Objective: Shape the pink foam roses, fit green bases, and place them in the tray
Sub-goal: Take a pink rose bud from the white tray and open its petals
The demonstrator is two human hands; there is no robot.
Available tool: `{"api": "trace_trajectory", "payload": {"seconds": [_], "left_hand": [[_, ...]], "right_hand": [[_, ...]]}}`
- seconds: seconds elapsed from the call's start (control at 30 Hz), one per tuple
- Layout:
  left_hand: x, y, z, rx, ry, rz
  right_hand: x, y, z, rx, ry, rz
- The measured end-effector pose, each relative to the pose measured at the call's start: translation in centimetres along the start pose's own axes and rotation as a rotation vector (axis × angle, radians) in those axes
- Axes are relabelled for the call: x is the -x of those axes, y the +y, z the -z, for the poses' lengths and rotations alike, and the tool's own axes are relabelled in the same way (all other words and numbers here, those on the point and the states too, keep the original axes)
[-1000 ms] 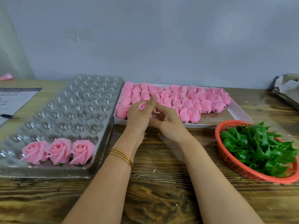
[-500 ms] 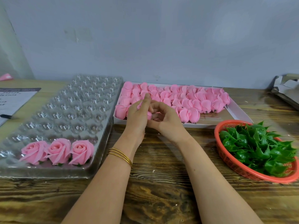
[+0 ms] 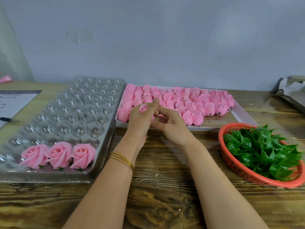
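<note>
My left hand grips a small pink foam rose, its bud top showing above my fingers. My right hand meets it from the right, fingers curled against the rose's outer petals. Both hands hover over the front edge of a white box packed with several unshaped pink rose buds. A clear plastic tray lies to the left, with three finished roses on green bases in its front row. A red basket of green bases sits at the right.
A printed paper and a pen lie at the far left. A pink scrap sits by the wall. Grey cardboard rests at the far right. The wooden table spreads in front of me.
Both hands stayed over the box's front edge, working the rose. My left hand has turned so the bud top shows again, and my right fingers shifted along its petals.
</note>
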State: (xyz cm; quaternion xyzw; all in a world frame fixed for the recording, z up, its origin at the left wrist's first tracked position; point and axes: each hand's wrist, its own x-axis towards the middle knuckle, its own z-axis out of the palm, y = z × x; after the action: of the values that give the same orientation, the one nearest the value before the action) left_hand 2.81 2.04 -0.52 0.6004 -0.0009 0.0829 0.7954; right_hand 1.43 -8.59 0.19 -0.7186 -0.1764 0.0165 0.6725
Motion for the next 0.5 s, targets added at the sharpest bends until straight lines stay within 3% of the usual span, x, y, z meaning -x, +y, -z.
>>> {"api": "trace_trajectory", "payload": {"seconds": [0.5], "left_hand": [[-0.43, -0.59, -0.11, 0.067, 0.033, 0.029]], "right_hand": [[-0.28, 0.61, -0.31, 0.094, 0.065, 0.037]]}}
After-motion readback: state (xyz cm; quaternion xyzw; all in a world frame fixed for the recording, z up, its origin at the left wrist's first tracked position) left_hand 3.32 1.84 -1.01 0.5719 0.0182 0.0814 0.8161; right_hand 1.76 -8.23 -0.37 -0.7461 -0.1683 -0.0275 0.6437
